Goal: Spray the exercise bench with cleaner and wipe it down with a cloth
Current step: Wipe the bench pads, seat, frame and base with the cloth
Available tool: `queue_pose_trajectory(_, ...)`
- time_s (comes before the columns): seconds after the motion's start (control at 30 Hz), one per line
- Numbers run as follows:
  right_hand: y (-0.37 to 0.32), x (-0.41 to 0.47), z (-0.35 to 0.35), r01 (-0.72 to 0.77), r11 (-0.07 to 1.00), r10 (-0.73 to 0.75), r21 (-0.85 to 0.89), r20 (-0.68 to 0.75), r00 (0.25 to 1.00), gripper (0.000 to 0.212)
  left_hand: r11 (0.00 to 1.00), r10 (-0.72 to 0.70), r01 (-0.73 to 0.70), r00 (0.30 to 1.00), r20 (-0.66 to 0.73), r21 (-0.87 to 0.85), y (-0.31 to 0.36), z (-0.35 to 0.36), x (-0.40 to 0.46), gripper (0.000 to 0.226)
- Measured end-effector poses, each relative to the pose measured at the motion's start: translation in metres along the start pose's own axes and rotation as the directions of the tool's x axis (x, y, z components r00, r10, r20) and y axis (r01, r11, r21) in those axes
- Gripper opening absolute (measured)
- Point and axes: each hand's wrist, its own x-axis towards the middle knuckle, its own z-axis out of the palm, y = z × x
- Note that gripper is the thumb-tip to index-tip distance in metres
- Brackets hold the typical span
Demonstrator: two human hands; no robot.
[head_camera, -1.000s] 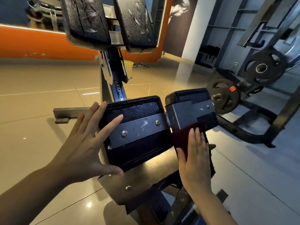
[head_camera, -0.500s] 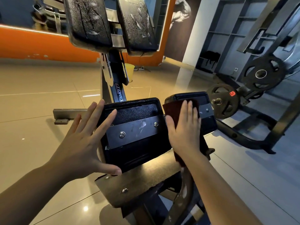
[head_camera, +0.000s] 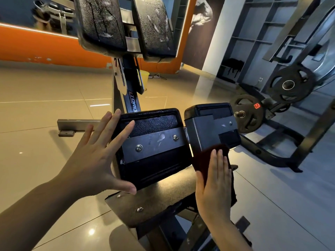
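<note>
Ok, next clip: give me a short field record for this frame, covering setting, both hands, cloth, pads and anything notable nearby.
setting: gym floor, head view of an exercise bench
left hand: fingers straight, flat against the left lower pad
right hand: fingers straight, pressing the cloth
cloth: dark red, held against the lower edge of the right lower pad
upper pads: speckled with droplets and streaks
spray bottle: not in view
nearby: weight plates on a rack, right side
</note>
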Motion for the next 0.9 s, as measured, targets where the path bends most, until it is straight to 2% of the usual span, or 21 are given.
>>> queue_pose_trajectory(0.17, -0.033, 0.056, -0.009, -0.070, 0.998, 0.069, 0.004, 0.071, 0.995, 0.071, 1.000, 0.001, -0.001, 1.000, -0.013, -0.008, 0.000, 0.003, 0.001, 0.130)
queue_pose_trajectory(0.4, -0.065, 0.125, -0.013, -0.009, 0.997, 0.017, -0.071, 0.115, 0.993, 0.066, 1.000, 0.004, -0.004, 1.000, -0.014, -0.015, -0.003, 0.005, 0.003, 0.129)
queue_pose_trajectory(0.47, -0.059, 0.115, -0.013, 0.019, 0.998, -0.012, -0.054, 0.115, 0.993, 0.067, 1.000, 0.005, -0.006, 1.000, -0.013, -0.011, -0.003, 0.005, 0.002, 0.128)
queue_pose_trajectory(0.57, -0.042, 0.080, -0.007, 0.061, 0.998, -0.059, -0.035, 0.044, 0.997, 0.067, 1.000, 0.010, -0.010, 1.000, -0.015, 0.009, -0.003, 0.004, 0.002, 0.127)
queue_pose_trajectory(0.77, 0.006, -0.006, 0.000, 0.039, 0.998, -0.037, -0.049, 0.030, 0.999, 0.068, 0.997, 0.061, -0.060, 0.998, -0.018, 0.052, -0.002, 0.005, -0.002, 0.116)
queue_pose_trajectory(0.9, 0.000, -0.003, -0.004, -0.030, 1.000, 0.031, -0.006, 0.066, 0.997, 0.072, 0.985, 0.122, -0.118, 0.992, -0.024, 0.123, 0.002, 0.005, -0.003, 0.105)
